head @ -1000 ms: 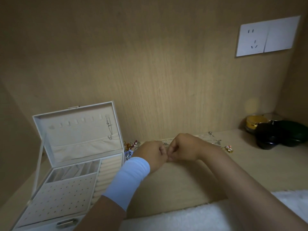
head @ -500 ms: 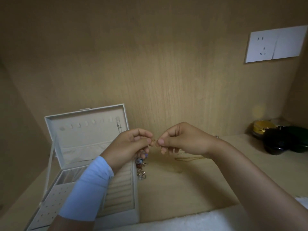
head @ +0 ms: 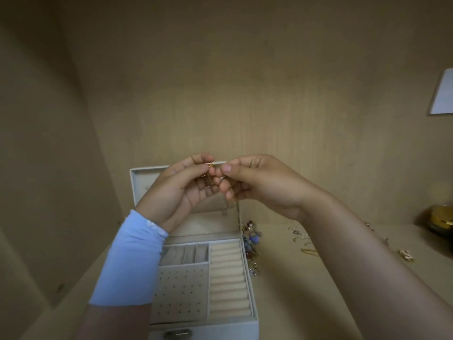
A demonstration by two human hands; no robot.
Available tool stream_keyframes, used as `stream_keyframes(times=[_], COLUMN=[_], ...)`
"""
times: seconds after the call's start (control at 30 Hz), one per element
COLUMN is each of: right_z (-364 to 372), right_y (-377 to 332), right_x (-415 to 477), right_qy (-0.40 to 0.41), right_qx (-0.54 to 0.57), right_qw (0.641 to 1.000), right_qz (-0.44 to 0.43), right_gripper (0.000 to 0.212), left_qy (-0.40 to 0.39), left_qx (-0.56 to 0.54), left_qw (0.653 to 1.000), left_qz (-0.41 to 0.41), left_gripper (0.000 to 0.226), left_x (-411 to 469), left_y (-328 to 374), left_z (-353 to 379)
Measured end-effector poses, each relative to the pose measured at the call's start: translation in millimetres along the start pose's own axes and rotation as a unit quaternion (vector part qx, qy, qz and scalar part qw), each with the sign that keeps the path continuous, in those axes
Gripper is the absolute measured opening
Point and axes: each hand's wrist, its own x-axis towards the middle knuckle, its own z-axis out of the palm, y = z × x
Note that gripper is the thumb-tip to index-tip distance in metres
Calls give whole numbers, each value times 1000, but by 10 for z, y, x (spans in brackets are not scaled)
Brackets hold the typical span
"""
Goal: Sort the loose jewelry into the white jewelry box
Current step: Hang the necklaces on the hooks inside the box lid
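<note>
The white jewelry box (head: 253,322) stands open on the shelf, its lid upright behind my hands. Inside I see ring rolls on the right and a dotted earring panel on the left. My left hand (head: 179,190) and my right hand (head: 255,182) are raised in front of the lid, and both pinch a thin gold chain (head: 212,168) between thumb and fingers. Part of the chain hangs down below my right hand. A heap of loose jewelry (head: 251,244) lies just right of the box, and more pieces (head: 304,241) are scattered further right.
A wooden back wall and side wall close in the shelf. A gold and dark container (head: 441,222) sits at the far right. A white wall plate (head: 442,94) is on the right wall. A small pale trinket (head: 405,254) lies near my right forearm.
Both hands rose from the shelf with the gold chain and moved left, from beside the box to in front of its lid. The view shifted left too.
</note>
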Motion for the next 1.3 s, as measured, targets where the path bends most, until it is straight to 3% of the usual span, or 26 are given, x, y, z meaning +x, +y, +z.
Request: stream_keyframes(times=[0.17,0.3,0.47,0.6,0.77,1.0,1.3], right_z=[187,229,221,204,166,258,357], right_y=[3,231,512,647,740,746,687], right_x=[166,233,256,301,329,590,775], right_qy=[7,72,126,145,182,377,413], right_qx=[4,-30,-61,-125,-263,-341,-407], right_qw=[1000,996,988,980,947,857,814], right_qz=[5,33,60,61,21,-89,-42], right_gripper=[21,20,22,17,14,8,9], left_qy=[21,45,21,42,126,248,307], left_qx=[1,145,329,478,518,497,487], left_qw=[1000,987,938,870,845,831,817], left_qz=[-4,-43,-103,-113,-47,30,5], left_gripper=[16,19,19,12,12,23,43], left_x=[-53,-78,-76,-32,67,201,302], left_y=[102,61,13,-49,-191,-377,-525], left_z=[-146,-297,-485,-524,-556,-458,-416])
